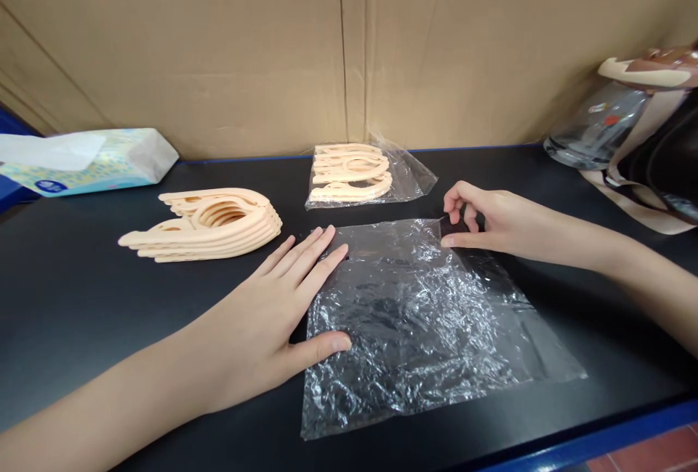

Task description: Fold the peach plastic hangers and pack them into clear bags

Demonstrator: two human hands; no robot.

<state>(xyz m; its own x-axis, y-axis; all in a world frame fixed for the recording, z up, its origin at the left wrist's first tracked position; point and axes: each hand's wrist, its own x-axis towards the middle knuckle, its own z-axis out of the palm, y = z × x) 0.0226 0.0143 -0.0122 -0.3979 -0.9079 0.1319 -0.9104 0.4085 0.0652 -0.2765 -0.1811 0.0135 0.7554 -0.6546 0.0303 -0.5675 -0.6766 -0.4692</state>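
A clear, crinkled plastic bag (414,319) lies flat on the black tabletop. My left hand (289,290) rests palm down over its left edge, fingers stretched out and thumb apart. At the bag's upper right corner, my right hand (474,217) has curled fingers and a thumb closed on the film; the exact contact is partly hidden. Left of the bag sits a stack of several peach plastic folding hangers (218,225), nearest to my left fingertips. Behind the bag, more peach hangers (352,172) lie inside another clear bag (411,174).
A soft tissue pack (125,159) lies at the back left. At the back right stand a clear plastic container (594,123) and a beige strap (638,203). A brown cardboard wall (245,50) closes off the back, and the table's blue edge (600,436) shows at lower right.
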